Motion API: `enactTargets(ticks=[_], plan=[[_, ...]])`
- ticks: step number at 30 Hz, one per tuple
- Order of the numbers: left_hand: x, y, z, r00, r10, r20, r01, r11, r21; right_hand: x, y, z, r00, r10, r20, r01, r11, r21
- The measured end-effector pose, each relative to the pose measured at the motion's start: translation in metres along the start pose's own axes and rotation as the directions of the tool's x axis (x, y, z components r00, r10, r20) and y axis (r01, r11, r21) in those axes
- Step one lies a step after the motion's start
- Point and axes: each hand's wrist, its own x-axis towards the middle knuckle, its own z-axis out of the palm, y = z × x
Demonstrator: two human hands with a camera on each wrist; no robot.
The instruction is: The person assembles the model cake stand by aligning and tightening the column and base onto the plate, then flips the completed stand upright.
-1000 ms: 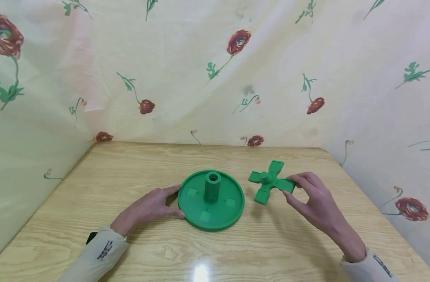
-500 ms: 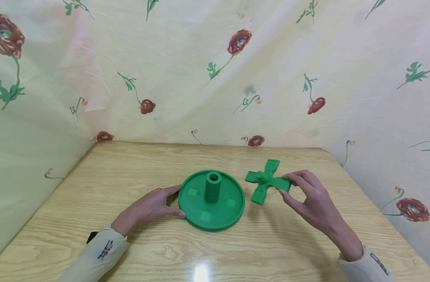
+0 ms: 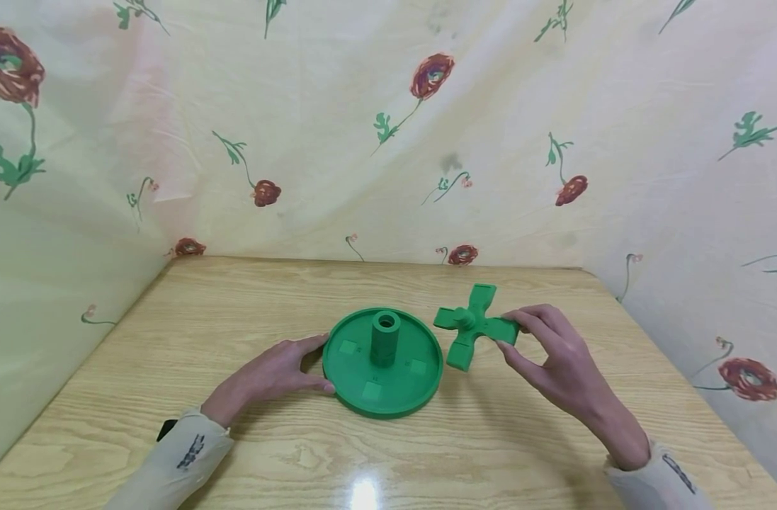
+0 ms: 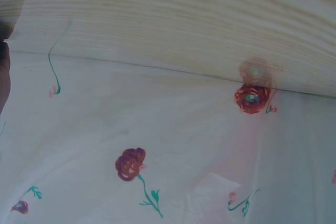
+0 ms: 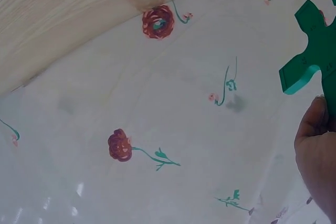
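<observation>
A green round base (image 3: pixel 346 372) with a raised rim lies on the table. From its middle rises an upright hollow post (image 3: pixel 383 343), and pale square patches mark its floor. My left hand (image 3: pixel 270 374) holds the base's left rim between thumb and fingers. To the right, my right hand (image 3: pixel 557 361) pinches one arm of a green cross-shaped piece (image 3: pixel 484 326) with a short stepped peg pointing up. That cross is tilted above the table, close to the base's right rim but apart from it. The right wrist view shows the cross (image 5: pixel 315 51) near its right edge.
A wood-grain table (image 3: pixel 267 297) carries everything. Cloth with red flowers (image 3: pixel 324 142) hangs behind it and along both sides. A bright light reflection (image 3: pixel 364 492) lies near the table's front.
My right hand has moved left with the cross-shaped piece, bringing it nearer the base's right rim. The left hand and the base have stayed in place.
</observation>
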Motion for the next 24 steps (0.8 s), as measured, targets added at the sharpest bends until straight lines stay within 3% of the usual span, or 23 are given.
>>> enactTargets(ticks=[9, 16, 24], plan=[[0.001, -0.002, 0.001, 1.000, 0.003, -0.002, -0.003, 1.000, -0.005, 0.006, -0.002, 0.012, 0.993, -0.017, -0.116, 0.029, 0.995, 0.099], [0.001, 0.000, 0.001, 1.000, -0.006, 0.000, 0.006, 1.000, -0.005, 0.011, -0.005, 0.016, 0.992, -0.057, -0.112, 0.067, 0.993, 0.095], [0.000, 0.000, 0.000, 1.000, 0.007, -0.008, -0.007, 1.000, 0.006, 0.027, -0.011, 0.019, 0.984, -0.169, -0.050, 0.169, 0.986, -0.008]])
